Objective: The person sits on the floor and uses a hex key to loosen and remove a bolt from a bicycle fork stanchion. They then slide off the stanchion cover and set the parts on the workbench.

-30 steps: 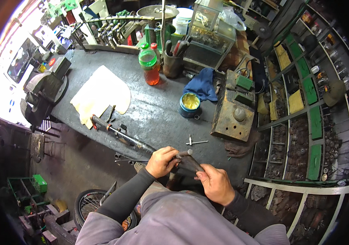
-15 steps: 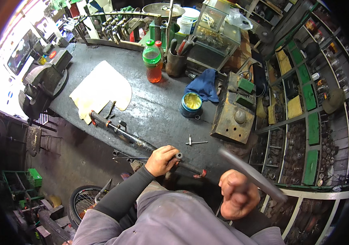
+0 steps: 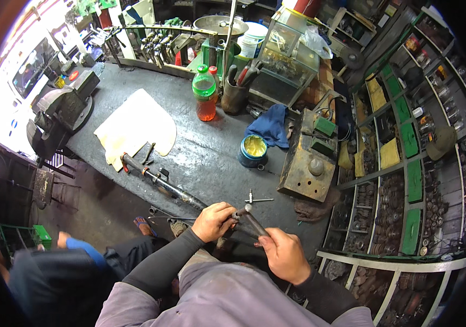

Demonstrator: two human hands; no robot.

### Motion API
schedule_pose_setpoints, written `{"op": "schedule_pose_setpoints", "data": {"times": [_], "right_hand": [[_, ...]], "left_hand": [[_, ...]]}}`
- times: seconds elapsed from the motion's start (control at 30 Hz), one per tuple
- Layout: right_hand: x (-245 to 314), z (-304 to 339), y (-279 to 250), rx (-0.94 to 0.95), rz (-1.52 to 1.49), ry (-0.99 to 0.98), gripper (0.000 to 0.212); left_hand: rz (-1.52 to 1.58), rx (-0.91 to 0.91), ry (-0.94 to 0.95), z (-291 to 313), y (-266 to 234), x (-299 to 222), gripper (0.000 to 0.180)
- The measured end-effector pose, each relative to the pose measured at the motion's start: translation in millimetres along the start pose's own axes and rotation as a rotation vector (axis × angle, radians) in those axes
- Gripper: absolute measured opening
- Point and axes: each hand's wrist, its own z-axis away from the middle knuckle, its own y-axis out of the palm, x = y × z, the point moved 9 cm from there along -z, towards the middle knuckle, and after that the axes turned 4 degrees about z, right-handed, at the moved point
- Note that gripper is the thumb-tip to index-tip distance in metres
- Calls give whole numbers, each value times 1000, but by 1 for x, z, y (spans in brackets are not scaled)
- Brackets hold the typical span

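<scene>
A long dark metal tube assembly (image 3: 175, 191) lies slantwise along the bench's near edge, with reddish pieces toward its far-left end. My left hand (image 3: 214, 220) is wrapped round it near a short hollow fitting that points up. My right hand (image 3: 286, 253) grips a dark metal bar (image 3: 254, 223), whose shiny rounded end is at that fitting; whether they touch I cannot tell. Behind my hands lies a small T-shaped metal part (image 3: 252, 198). Farther back stands an open blue tub of yellowish grease (image 3: 254, 147) beside a blue cloth (image 3: 271, 125).
A pale sheet (image 3: 137, 125) and a bench vise (image 3: 61, 106) are at left. A bottle of red liquid (image 3: 204, 98) and a tool holder (image 3: 234, 98) stand at the back. A rusty metal box (image 3: 309, 163) is at right, before parts shelves (image 3: 391, 180). Another person (image 3: 64, 272) is at lower left.
My right hand has swung the bar from the right in to the fitting beside my left hand, which stays on the tube. Another person has come into view at lower left.
</scene>
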Motion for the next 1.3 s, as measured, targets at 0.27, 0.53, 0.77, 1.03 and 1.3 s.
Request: {"op": "schedule_pose_setpoints", "data": {"times": [0.27, 0.53, 0.77, 1.03, 1.3], "right_hand": [[26, 9, -19, -262, -92, -226, 17], [1, 8, 10, -71, -53, -98, 30], [45, 9, -47, -305, -259, -274, 13], [-39, 1, 10, 3, -89, 50, 27], [-120, 25, 27, -260, -66, 310, 22]], "left_hand": [[-15, 53, -57, 8, 3, 6, 30], [-19, 76, -42, 10, 3, 5, 30], [-54, 35, 18, 3, 0, 4, 31], [-36, 42, -12, 10, 2, 7, 32], [344, -49, -274, 18, 3, 29, 12]]}}
